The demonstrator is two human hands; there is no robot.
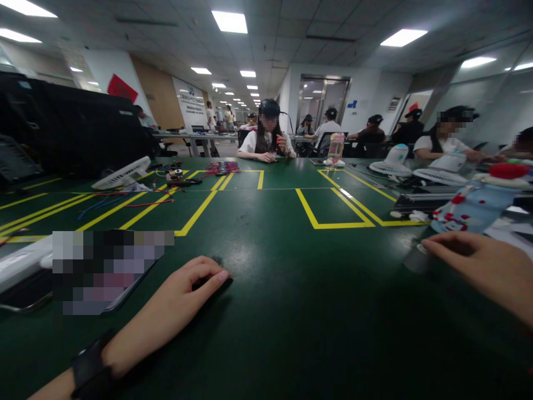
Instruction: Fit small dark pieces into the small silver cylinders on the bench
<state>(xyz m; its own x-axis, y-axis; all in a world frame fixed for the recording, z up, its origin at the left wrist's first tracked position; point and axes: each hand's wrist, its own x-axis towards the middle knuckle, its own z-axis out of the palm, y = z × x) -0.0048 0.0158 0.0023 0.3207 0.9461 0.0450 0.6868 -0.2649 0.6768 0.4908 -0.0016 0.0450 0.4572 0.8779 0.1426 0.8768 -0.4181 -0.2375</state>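
green tabletop (283, 322) between hands.
right hand (485, 266) pinches a blurred grey object (417, 260), long axis unclear, well apart from left hand (187, 286), whose grip cannot be told.

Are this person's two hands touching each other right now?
Apart: the head view shows a broad stretch of green table between the left hand and the right hand.

Office: desks (201, 135), ceiling lights (229, 21), office chairs (326, 144).
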